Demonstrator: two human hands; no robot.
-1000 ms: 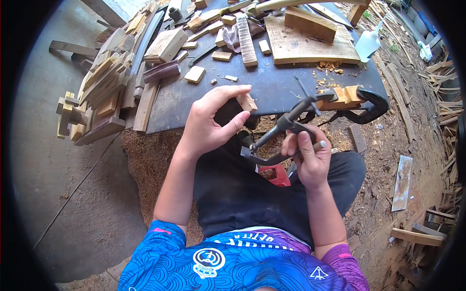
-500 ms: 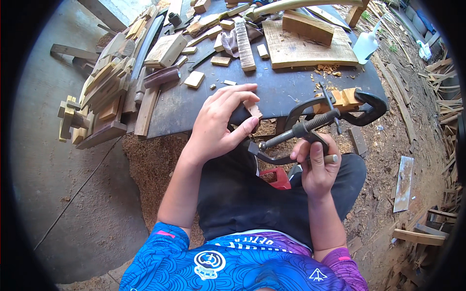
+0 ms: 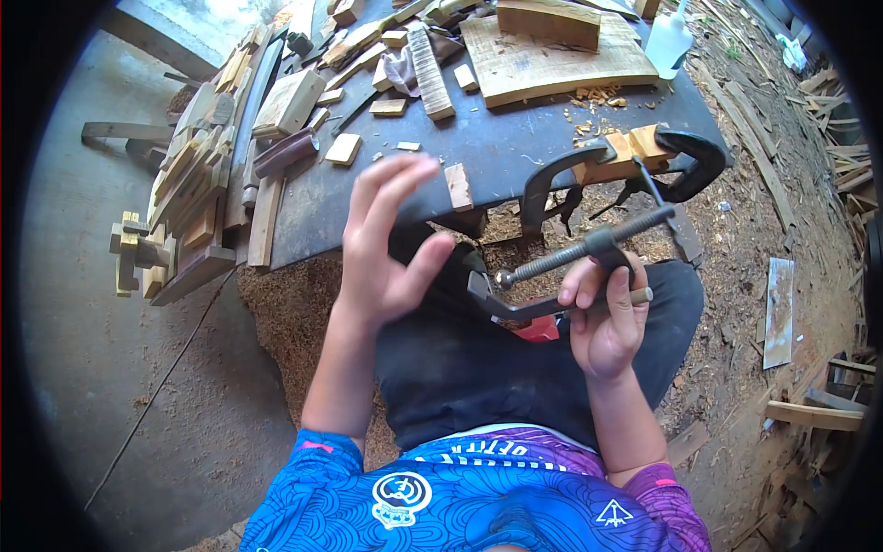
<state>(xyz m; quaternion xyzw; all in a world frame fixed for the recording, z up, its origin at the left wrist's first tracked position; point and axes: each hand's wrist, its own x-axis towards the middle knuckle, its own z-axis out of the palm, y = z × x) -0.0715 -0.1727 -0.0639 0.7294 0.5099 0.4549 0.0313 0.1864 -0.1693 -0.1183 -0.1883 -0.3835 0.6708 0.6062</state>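
Observation:
My left hand (image 3: 388,244) is raised in front of the table edge, fingers apart and holding nothing. Just to its right, a small wooden block (image 3: 458,187) lies at the table's near edge. My right hand (image 3: 607,317) is wrapped round a dark metal C-clamp (image 3: 526,309), which hangs over my lap with its threaded screw pointing left. A thin light wooden dowel (image 3: 641,295) also pokes out between those fingers. Ahead of that hand, black clamps (image 3: 694,152) grip a yellowish wood piece (image 3: 618,156) at the table edge.
The dark table (image 3: 368,207) carries a wide board (image 3: 552,78) with a thick block (image 3: 549,26) on it. A white squeeze bottle (image 3: 669,44) stands at the far right corner. Stacked wood (image 3: 189,179) lines the left; wood shavings cover the ground.
My left hand has let go of the small wooden block and drawn back to the left, leaving it on the table edge. My right hand still holds the C-clamp. The view has shifted slightly.

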